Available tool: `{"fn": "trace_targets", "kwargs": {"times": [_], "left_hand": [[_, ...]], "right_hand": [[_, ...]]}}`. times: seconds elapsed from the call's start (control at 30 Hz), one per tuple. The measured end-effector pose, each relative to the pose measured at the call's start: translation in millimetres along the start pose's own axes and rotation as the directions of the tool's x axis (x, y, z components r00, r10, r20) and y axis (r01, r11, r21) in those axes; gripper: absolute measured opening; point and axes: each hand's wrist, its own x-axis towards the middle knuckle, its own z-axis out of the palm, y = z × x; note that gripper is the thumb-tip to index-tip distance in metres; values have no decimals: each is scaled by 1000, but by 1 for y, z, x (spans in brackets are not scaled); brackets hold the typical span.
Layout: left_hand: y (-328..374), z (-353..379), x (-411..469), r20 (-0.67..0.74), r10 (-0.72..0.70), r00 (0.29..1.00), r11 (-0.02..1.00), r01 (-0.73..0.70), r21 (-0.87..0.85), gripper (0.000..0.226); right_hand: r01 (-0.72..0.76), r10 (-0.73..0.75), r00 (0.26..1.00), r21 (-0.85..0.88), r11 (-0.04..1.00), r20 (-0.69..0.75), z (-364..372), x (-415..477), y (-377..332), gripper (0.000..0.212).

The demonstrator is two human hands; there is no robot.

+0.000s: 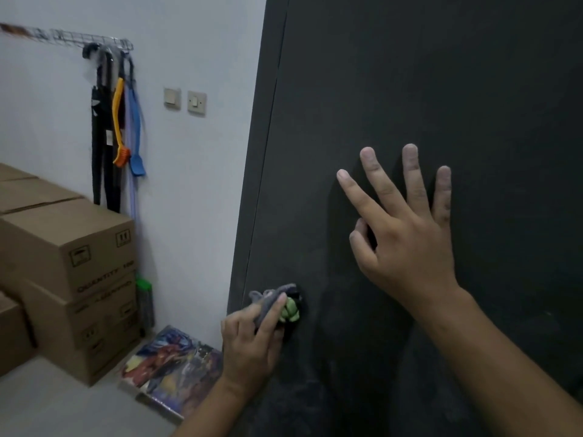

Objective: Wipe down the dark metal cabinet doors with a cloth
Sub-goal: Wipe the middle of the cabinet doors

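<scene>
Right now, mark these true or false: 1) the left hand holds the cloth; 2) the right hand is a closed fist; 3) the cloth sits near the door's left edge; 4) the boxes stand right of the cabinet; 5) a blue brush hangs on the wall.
1) True: the left hand has its grip on the cloth.
2) False: the right hand is open with fingers spread on the cabinet door.
3) True.
4) False: the cardboard boxes stand left of it.
5) True: the blue brush hangs beside an orange brush.

Bunched grey-green cloth (282,305) pressed low on upright dark, smudged cabinet door (441,89).
</scene>
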Motion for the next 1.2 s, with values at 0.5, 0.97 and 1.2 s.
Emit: {"fn": "trace_targets", "kwargs": {"times": [0.5, 0.97, 1.2], "left_hand": [[88, -3, 73, -68, -68, 995, 998, 67, -16, 53], [138, -9, 148, -200, -278, 940, 957, 253, -139, 50], [153, -23, 138, 16, 182, 983, 982, -182, 45, 47]], "right_hand": [[105, -107, 994, 192, 976, 1, -25, -25, 57, 49], [68, -68, 998, 88, 994, 2, -53, -86, 138, 45], [71, -69, 997, 132, 989, -15, -51, -93, 139, 49]]}}
